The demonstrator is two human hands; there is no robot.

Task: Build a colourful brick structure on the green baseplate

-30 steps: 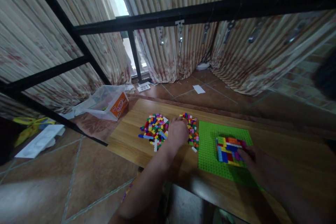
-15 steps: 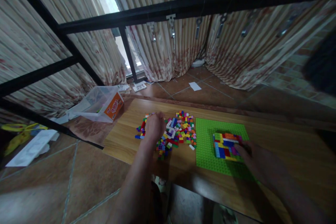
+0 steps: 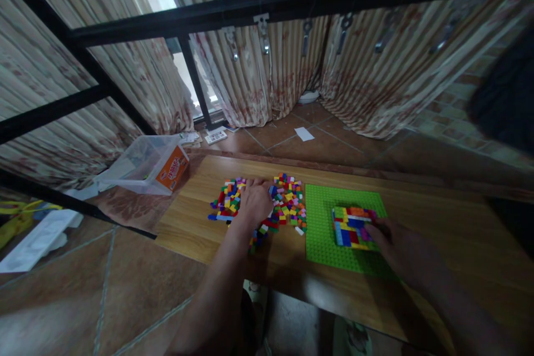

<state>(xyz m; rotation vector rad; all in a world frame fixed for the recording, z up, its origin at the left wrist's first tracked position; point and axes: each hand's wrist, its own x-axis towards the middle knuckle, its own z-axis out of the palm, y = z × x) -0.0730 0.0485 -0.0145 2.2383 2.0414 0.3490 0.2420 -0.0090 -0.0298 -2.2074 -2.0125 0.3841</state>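
Observation:
My left hand (image 3: 255,200) reaches down over a loose pile of small toy building bricks (image 3: 287,206) in many colours. Its fingers point into the pile and their tips are hidden, so a held brick cannot be made out. On a green studded baseplate (image 3: 319,245) lies a flat rectangular block of joined bricks (image 3: 352,229), with red, yellow, blue, orange and white pieces. At the right end of this block my right hand (image 3: 394,245) grips it, thumb at the near side; part of the fingers is hidden.
The wooden table (image 3: 187,228) carries everything. Beyond its left end stands a clear plastic bin (image 3: 142,161) with an orange label. A black metal frame (image 3: 250,16) with hanging clips crosses above. White paper (image 3: 303,133) lies on the tiled floor behind.
My left hand has moved right across the pile, from its left part toward its middle. My right hand stays at the brick block. The whole view has shifted slightly.

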